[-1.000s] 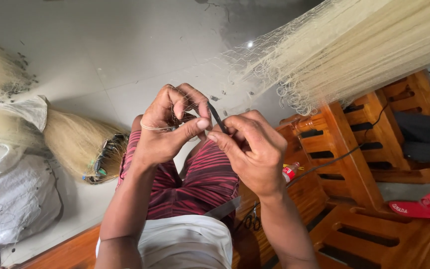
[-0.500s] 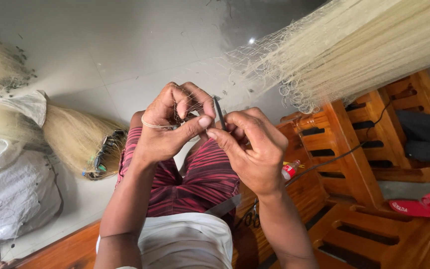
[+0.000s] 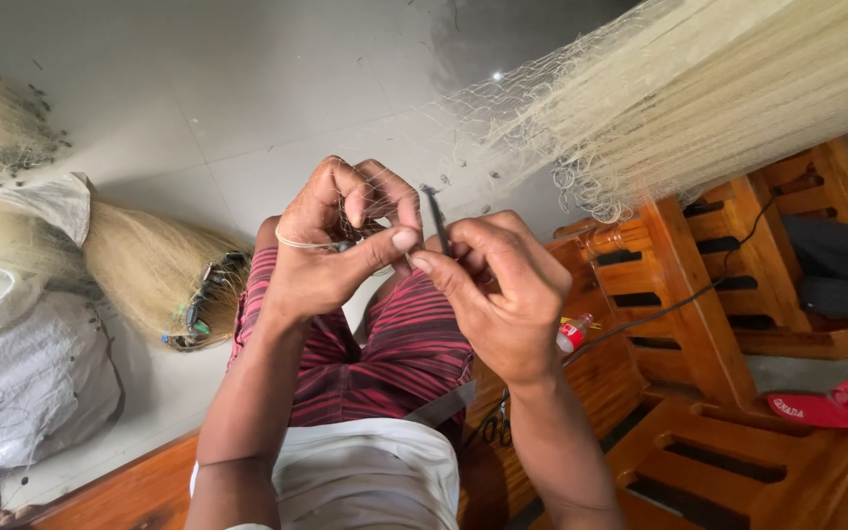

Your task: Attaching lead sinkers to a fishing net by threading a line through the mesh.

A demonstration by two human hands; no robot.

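Knotting step on pale fishing net (image 3: pixel 699 88), mesh stretched up-right of hands. Left hand (image 3: pixel 331 250) pinching mesh strands, twine looped round it. Right hand (image 3: pixel 503 290) gripping dark netting needle (image 3: pixel 436 221). Probably next: needle through loop, tension kept.

A pale grey floor (image 3: pixel 198 88) spreads beyond the hands, with one bright glint of light (image 3: pixel 497 76) on it. Slatted wooden furniture (image 3: pixel 699 294) stands to their right, and a white sack (image 3: pixel 22 373) lies far left.
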